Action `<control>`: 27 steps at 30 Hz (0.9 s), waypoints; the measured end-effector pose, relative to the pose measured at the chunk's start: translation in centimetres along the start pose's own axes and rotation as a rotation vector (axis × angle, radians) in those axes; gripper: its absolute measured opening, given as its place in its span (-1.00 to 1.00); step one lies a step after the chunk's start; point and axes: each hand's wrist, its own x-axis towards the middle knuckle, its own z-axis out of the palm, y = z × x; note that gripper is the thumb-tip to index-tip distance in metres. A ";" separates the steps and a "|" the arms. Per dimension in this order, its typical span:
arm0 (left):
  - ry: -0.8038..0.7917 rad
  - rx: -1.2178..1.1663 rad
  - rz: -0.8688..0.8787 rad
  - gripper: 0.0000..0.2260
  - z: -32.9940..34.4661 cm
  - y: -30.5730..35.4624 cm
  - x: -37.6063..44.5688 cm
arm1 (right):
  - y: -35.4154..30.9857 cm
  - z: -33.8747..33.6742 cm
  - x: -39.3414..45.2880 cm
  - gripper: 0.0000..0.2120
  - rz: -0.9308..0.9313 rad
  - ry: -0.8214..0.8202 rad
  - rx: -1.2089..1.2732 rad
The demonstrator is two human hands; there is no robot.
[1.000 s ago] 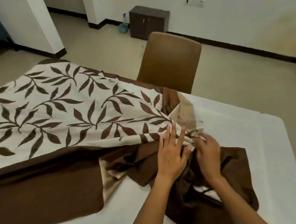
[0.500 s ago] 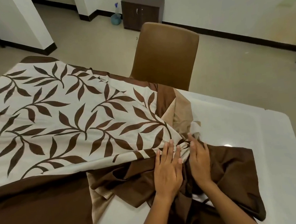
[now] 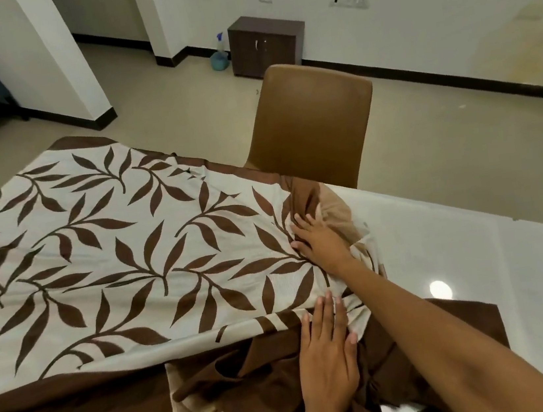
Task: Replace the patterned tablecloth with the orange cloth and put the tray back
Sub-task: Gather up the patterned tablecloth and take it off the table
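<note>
Across the left and centre of the frame the cream, brown-leafed, brown-bordered tablecloth (image 3: 125, 259) lay bunched on the glossy white table (image 3: 476, 248), soft, light and probably best gathered at its rumpled edge, where the left hand (image 3: 329, 367) and right hand (image 3: 320, 244) pressed flat, gripping nothing.

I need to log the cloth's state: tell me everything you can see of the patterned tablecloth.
The tablecloth looks like cream woven fabric printed with brown leaf sprigs, with a wide plain brown border. It lies half pulled back and bunched, baring the white table at right. The left hand lies flat on the gathers; the right hand presses its folded far edge.
</note>
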 end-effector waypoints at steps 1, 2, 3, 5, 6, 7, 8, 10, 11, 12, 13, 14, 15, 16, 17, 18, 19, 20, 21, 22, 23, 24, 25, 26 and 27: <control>0.011 -0.008 0.003 -0.52 -0.1 0.0 0.1 | -0.2 0.1 -0.4 -0.57 -0.065 0.023 0.032; 0.027 -0.021 -0.001 -0.51 -0.2 0.1 0.2 | -0.4 0.2 -0.8 -0.60 -0.114 0.028 0.055; 0.042 -0.032 -0.010 -0.50 -0.4 0.2 0.1 | -0.5 -0.1 -1.5 -0.61 -0.145 0.046 0.074; 0.068 -0.044 -0.035 -0.48 -0.7 0.4 -0.2 | -0.3 -0.6 -3.2 -0.66 -0.184 0.183 0.113; 0.088 -0.048 -0.047 -0.47 -0.9 0.5 -0.4 | -0.1 -1.0 -4.3 -0.68 -0.201 0.300 0.136; 0.118 -0.054 -0.055 -0.47 -1.0 0.5 -0.5 | 0.1 -1.5 -5.9 -0.67 -0.211 0.400 0.159; 0.154 -0.064 -0.057 -0.47 -1.2 0.5 -0.6 | 0.1 -2.0 -7.8 -0.63 -0.203 0.483 0.168; 0.225 -0.090 -0.045 -0.47 -1.6 0.8 -0.5 | -0.2 -2.7 -12.6 -0.55 -0.178 0.585 0.184; 0.249 -0.103 -0.037 -0.48 -1.9 1.1 -0.4 | -0.4 -2.7 -15.3 -0.54 -0.153 0.620 0.206; 0.264 -0.116 -0.029 -0.48 -2.2 1.2 -0.3 | -0.4 -2.2 -17.9 -0.54 -0.116 0.654 0.236; 0.268 -0.129 -0.015 -0.49 -2.5 1.4 -0.1 | -0.5 -1.5 -20.2 -0.57 -0.075 0.673 0.278; 0.257 -0.137 0.009 -0.50 -2.7 1.5 0.0 | -0.6 -0.7 -22.3 -0.60 -0.039 0.670 0.322; 0.229 -0.132 0.045 -0.50 -2.8 1.4 0.2 | -0.8 0.2 -24.0 -0.64 -0.016 0.649 0.358; 0.189 -0.115 0.090 -0.51 -2.7 1.3 0.3 | -0.9 1.2 -25.4 -0.69 -0.006 0.627 0.368; 0.149 -0.097 0.130 -0.52 -2.4 0.9 0.4 | -1.1 1.9 -26.3 -0.76 -0.008 0.614 0.349; 0.112 -0.091 0.154 -0.51 -2.1 0.6 0.5 | -1.3 2.3 -26.8 -0.82 -0.005 0.611 0.312; 0.088 -0.100 0.155 -0.51 -1.7 0.2 0.6 | -1.6 2.3 -26.9 -0.81 0.007 0.611 0.290; 0.076 -0.114 0.136 -0.50 -1.4 -0.2 0.7 | -1.8 2.3 -26.7 -0.76 0.027 0.615 0.291; 0.072 -0.125 0.113 -0.49 -1.2 -0.4 0.9 | -2.2 2.0 -26.1 -0.72 0.065 0.613 0.309; 0.074 -0.135 0.093 -0.49 -1.1 -0.5 0.9 | -2.6 1.7 -25.3 -0.66 0.107 0.607 0.317; 0.085 -0.150 0.078 -0.49 -1.1 -0.5 1.0 | -3.0 1.4 -24.2 -0.57 0.145 0.585 0.314; 0.097 -0.175 0.061 -0.50 -1.1 -0.5 1.0 | -3.3 1.5 -23.1 -0.50 0.179 0.549 0.306; 0.110 -0.207 0.042 -0.50 -1.1 -0.5 0.9 | -3.5 1.7 -22.1 -0.46 0.206 0.505 0.284; 0.122 -0.235 0.019 -0.50 -1.2 -0.5 1.0 | -3.6 2.1 -21.3 -0.44 0.226 0.456 0.247; 0.137 -0.257 -0.007 -0.50 -1.3 -0.6 1.0 | -3.5 2.5 -20.8 -0.43 0.245 0.397 0.204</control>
